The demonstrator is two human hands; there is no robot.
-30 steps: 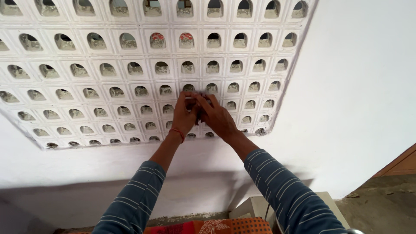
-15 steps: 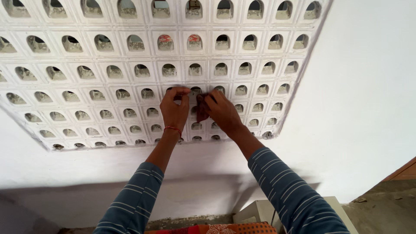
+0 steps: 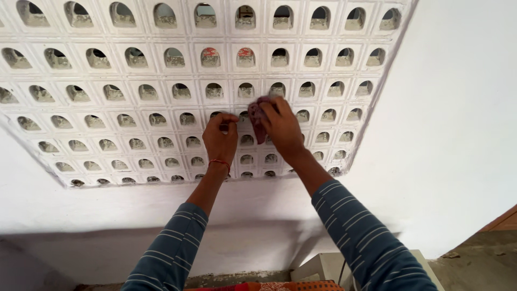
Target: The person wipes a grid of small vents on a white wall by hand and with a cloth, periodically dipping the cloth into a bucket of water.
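Right hand (image 3: 284, 128) grips dark red cloth (image 3: 257, 119), pressed on white grille (image 3: 134, 102). Left hand (image 3: 219, 137) curled, fingertips pinched at hole beside it, holding nothing seen.

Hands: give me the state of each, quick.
Left hand: fingers curled shut against the white lattice wall; whether anything is in it cannot be told.
Right hand: closed on a dark reddish cloth.
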